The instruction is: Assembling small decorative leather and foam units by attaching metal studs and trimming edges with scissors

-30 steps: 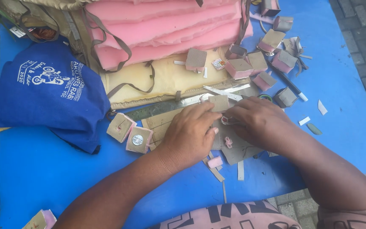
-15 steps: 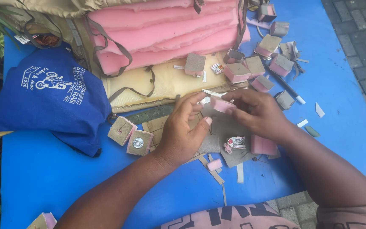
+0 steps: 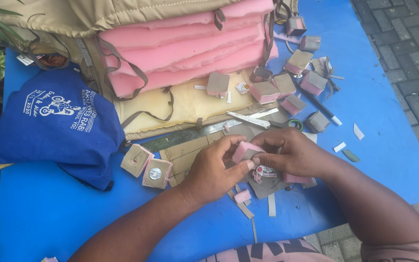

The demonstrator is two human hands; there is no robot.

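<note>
Head view: left hand (image 3: 214,167) and right hand (image 3: 294,154) meet mid tabletop (image 3: 389,140), fingers of both pinching pink foam block (image 3: 245,150). Keep block square, press edges evenly. Scissors (image 3: 253,119) just beyond, finished blocks (image 3: 146,166) left.

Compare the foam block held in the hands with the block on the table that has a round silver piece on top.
The held block is gripped by both hands, lifted and tilted; the silver-topped block lies flat on the blue table, untouched. The held one shows no disc. Both are small pink foam squares.
</note>
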